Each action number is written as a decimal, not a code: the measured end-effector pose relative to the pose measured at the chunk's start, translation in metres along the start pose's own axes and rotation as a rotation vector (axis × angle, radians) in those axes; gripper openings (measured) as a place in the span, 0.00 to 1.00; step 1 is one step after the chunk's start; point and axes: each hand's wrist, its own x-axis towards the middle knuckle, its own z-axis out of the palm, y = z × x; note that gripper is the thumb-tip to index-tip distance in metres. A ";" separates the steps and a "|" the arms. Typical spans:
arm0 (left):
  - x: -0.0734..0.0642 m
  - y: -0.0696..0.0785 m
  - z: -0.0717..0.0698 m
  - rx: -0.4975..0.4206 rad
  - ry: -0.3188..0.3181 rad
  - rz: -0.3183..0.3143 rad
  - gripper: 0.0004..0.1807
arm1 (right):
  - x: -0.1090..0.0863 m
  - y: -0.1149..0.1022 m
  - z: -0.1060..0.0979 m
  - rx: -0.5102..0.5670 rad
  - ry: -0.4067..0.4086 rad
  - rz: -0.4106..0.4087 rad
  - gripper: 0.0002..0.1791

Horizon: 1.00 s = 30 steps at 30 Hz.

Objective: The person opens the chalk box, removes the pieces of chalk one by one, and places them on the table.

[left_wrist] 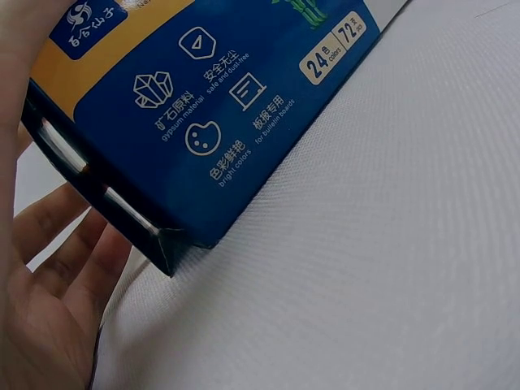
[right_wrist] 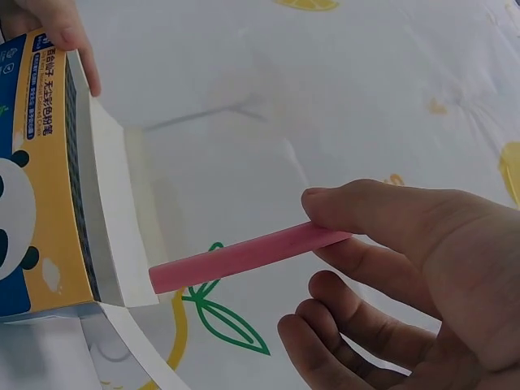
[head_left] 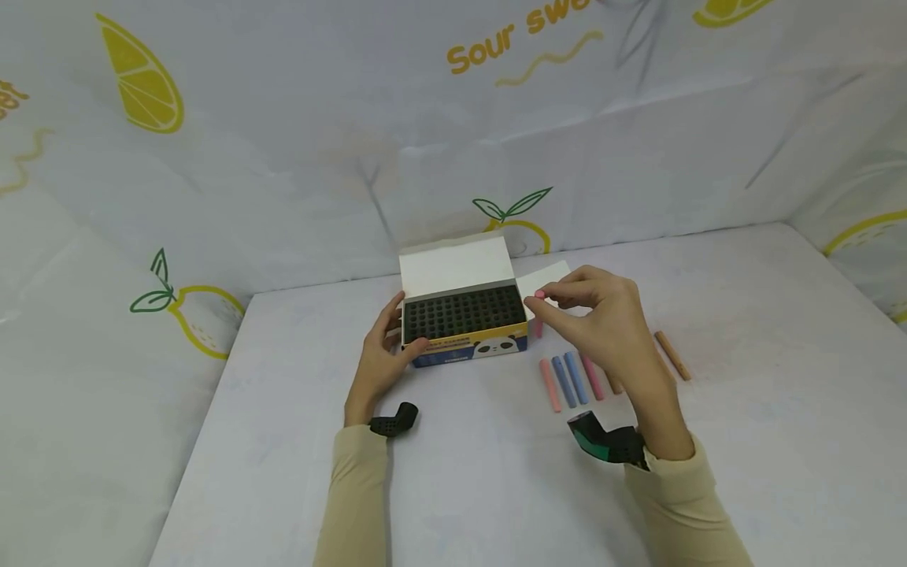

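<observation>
A blue and yellow chalk box (head_left: 468,350) with a panda on its front stands with its white lid (head_left: 457,268) raised. Inside is a black insert (head_left: 464,311) with rows of round holes. My left hand (head_left: 375,362) holds the box's left end, thumb at the front edge and fingers round the back. Beyond the right end of the box, my right hand (head_left: 609,323) pinches one end of a pink chalk stick (right_wrist: 244,258) between thumb and forefinger. That stick's other end points down, apart from the box, near the white side flap (head_left: 544,276).
Right of the box lies a row of chalk sticks: a light pink one (head_left: 549,386), two blue ones (head_left: 564,382), a dark pink one (head_left: 591,376) and a brownish one partly hidden by my right hand. An orange stick (head_left: 671,354) lies farther right. A lemon-print cloth wall (head_left: 298,189) rises behind.
</observation>
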 end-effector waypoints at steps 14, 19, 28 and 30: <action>-0.002 0.003 -0.001 0.006 0.001 0.016 0.46 | 0.001 0.011 -0.022 0.002 0.051 -0.006 0.10; -0.002 0.005 0.000 0.002 0.000 0.011 0.46 | 0.000 0.020 -0.034 -0.039 0.070 0.031 0.11; -0.002 0.006 0.001 0.018 -0.001 0.006 0.46 | -0.003 0.032 -0.053 -0.057 0.110 0.077 0.11; -0.002 0.006 0.001 0.027 0.001 0.010 0.46 | -0.004 0.034 -0.056 -0.064 0.120 0.077 0.11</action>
